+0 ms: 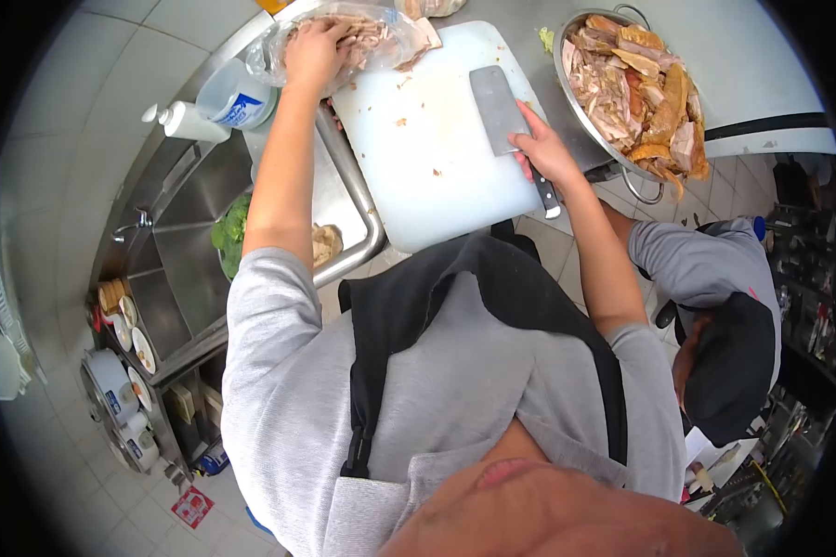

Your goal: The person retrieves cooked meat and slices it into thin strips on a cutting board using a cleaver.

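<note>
My right hand (543, 153) is wrapped round a cleaver (495, 107) with a black handle. Its broad blade lies over the right side of a white cutting board (427, 200), which is scattered with small meat scraps. At the upper left, my left hand (314, 54) rests on chopped meat (370, 39) in a clear plastic bag (267, 51), its fingers stretched over the pieces and the tips partly hidden. Part of the meat hangs over the board's far edge.
A metal colander (578, 116) heaped with cut meat (664, 102) stands at the right. To the left are a steel sink (190, 232), broccoli (235, 232), a plastic tub (230, 93) and a pump bottle (189, 123). Another person (715, 269) is close at the right.
</note>
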`<state>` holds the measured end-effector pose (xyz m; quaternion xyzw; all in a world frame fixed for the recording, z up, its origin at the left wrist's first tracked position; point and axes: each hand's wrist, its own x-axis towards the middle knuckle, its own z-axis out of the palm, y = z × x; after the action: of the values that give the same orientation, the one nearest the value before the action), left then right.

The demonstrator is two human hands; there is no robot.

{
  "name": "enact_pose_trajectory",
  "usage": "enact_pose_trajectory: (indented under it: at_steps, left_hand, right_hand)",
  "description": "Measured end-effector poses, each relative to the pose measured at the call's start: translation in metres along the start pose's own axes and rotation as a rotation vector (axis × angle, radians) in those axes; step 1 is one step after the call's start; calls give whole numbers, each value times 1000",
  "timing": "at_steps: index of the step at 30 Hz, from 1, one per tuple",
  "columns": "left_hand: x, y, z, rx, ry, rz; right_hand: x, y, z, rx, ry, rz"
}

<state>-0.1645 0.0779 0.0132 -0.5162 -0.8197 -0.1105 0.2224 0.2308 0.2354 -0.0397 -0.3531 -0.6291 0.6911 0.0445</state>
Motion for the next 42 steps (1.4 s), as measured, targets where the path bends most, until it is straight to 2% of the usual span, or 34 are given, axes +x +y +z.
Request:
enact_pose_trajectory:
  at_steps: [1,3,6,7,9,10,13,17,20,21,22,23,24,25,26,27,28,29,31,32,33,34,35,37,38,39,41,42]
  left_hand:
    - [2,-11,9,22,-93,58]
    - [19,-33,19,60,-52,91]
    - [49,-48,18,184,-237,-138]
    - [58,-59,22,182,-233,-134]
    - [74,-77,30,268,-293,-274]
    - [84,-77,20,274,-439,-288]
    - [92,-73,-1,274,-542,-232]
    - [77,-45,-29,199,-476,-270]
    - [57,0,-25,-158,-457,-129]
    - [39,23,-22,-148,-349,-80]
    - [21,31,-6,73,20,214]
    - [14,41,-9,55,-223,140]
    - [7,42,-2,120,-232,148]
    - [0,43,4,185,-240,157]
    - [-4,0,55,317,-124,190]
    - [1,23,6,280,-256,120]
    - [4,8,25,82,260,374]
    - [10,-32,51,129,7,273]
    - [28,16,-27,32,-479,-156]
    - [36,-11,-8,26,-473,-147]
    - [47,-61,23,-139,-330,-91]
    - [59,-82,32,-300,-180,-28]
    - [64,-73,26,-311,-177,-13]
    - [71,-59,-4,-668,-200,-339]
    - [71,-69,10,-786,-164,-376]
    - [64,-69,17,-794,-167,-366]
    - [51,-67,35,-721,0,-49]
    - [43,-73,40,-693,-135,-24]
  right_hand:
    - [0,1,0,-13,1,-7]
    - [2,5,-2,7,-7,-17]
    - [5,6,-3,30,-22,-18]
    - [4,5,-2,35,-29,-7]
    - [4,4,-3,32,-23,11]
    - [3,4,-3,33,-22,21]
    - [2,1,-3,31,-28,31]
    - [1,2,-4,25,-40,20]
    - [9,14,-6,20,-62,22]
    - [6,13,-8,28,-46,30]
    - [8,19,-10,5,-64,6]
    - [11,26,-13,-18,-82,-18]
    - [12,32,-16,-41,-99,-42]
    - [29,57,-18,-70,-73,-195]
    - [30,50,-15,-72,-81,-181]
    - [32,44,-10,-74,-89,-166]
    - [8,27,-16,-75,-90,-108]
    - [8,29,-12,-51,-65,-161]
    - [8,27,-8,-24,-47,-147]
    - [9,26,-8,-40,-55,-130]
    - [9,25,-7,-57,-64,-112]
    - [7,22,-8,-48,-66,-118]
    - [5,21,-9,-46,-47,-118]
    - [3,19,-6,-68,-46,-115]
    - [5,20,-5,-66,-34,-116]
    - [9,22,-5,-70,-47,-118]
    - [12,25,-6,-71,-37,-118]
    - [11,25,-5,-85,-39,-125]
